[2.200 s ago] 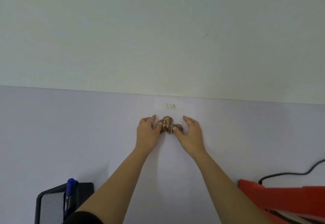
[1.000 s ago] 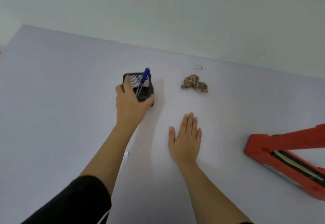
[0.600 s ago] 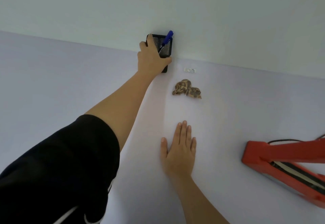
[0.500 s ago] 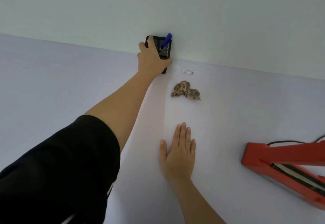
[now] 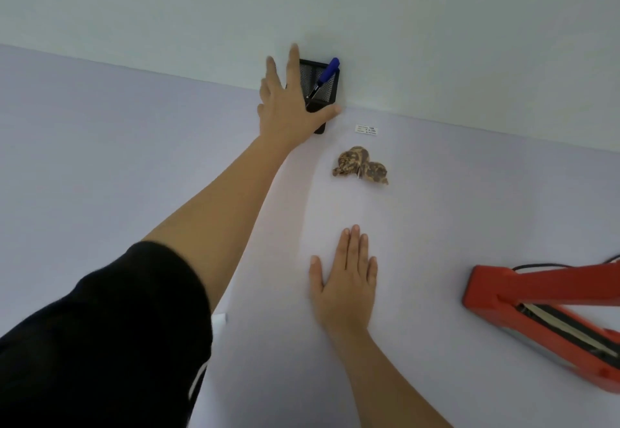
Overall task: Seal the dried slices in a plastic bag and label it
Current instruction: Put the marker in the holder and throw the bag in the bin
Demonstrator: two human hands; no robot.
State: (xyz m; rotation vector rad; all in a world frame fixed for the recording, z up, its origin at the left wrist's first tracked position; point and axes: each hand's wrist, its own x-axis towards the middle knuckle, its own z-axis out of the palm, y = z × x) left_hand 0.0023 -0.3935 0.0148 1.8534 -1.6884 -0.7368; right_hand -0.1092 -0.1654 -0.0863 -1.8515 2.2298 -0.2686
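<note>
Black wire mesh makes up the pen holder (image 5: 320, 87), which stands at the far edge of the pale lilac table (image 5: 100, 159), right against the wall, with a blue marker (image 5: 324, 77) leaning inside it. The left hand (image 5: 290, 108) is stretched out to it with fingers spread and the thumb lying along the holder's near side; it looks open rather than gripping, though the palm hides the contact. Parked there, the holder is out of the working space yet the marker is within reach for labelling.

Near the holder, to its right, lies a small white label (image 5: 366, 129), and just nearer the person sit the dried slices (image 5: 362, 166), brown and mottled; a clear bag around them may be present, but the glare makes it hard to tell. The right hand (image 5: 347, 280) rests flat and open on the table, holding nothing, probably bracing the long reach. A red heat sealer (image 5: 536, 306) waits at the right edge, well apart from the slices.
</note>
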